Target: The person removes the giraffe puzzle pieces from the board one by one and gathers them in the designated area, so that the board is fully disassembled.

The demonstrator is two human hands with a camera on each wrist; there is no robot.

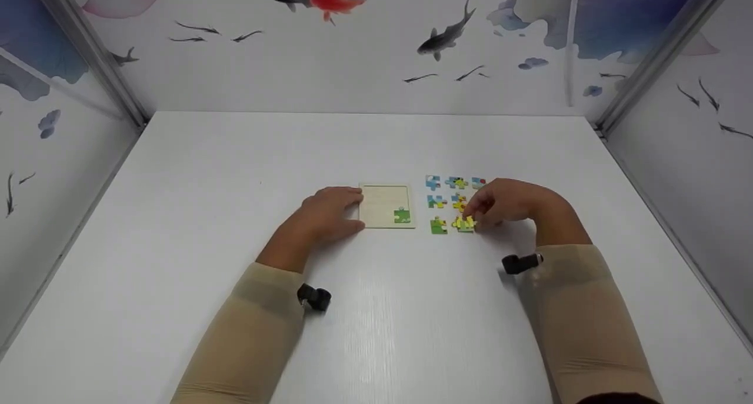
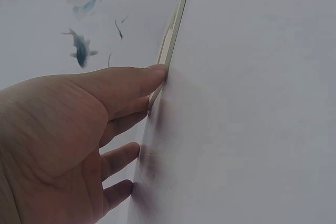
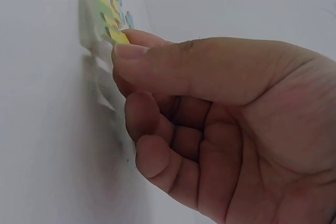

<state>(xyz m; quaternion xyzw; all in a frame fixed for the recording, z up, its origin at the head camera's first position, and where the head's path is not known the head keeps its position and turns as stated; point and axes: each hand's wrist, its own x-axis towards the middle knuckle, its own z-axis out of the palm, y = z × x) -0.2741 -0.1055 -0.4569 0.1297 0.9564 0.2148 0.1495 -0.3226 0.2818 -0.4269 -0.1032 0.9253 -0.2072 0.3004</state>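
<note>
A square wooden puzzle tray [image 1: 379,210] lies flat with one green jigsaw piece [image 1: 402,216] in its near right corner. My left hand [image 1: 329,214] rests at the tray's left side, thumb at the near corner and fingers farther up the edge. The left wrist view shows its thumb [image 2: 139,80] against the tray's thin rim [image 2: 176,27], fingers nearly straight. To the right, my right hand [image 1: 507,203] pinches a yellow-and-green jigsaw piece [image 3: 117,35] between thumb and index finger. Its other fingers curl toward the palm. The held piece is partly hidden by the fingertips.
Several loose jigsaw pieces lie in rows right of the tray, among them a blue one [image 1: 432,182] and a green-and-yellow one [image 1: 439,226]. The white table [image 1: 376,333] is bordered by panels [image 1: 376,57] painted with fish.
</note>
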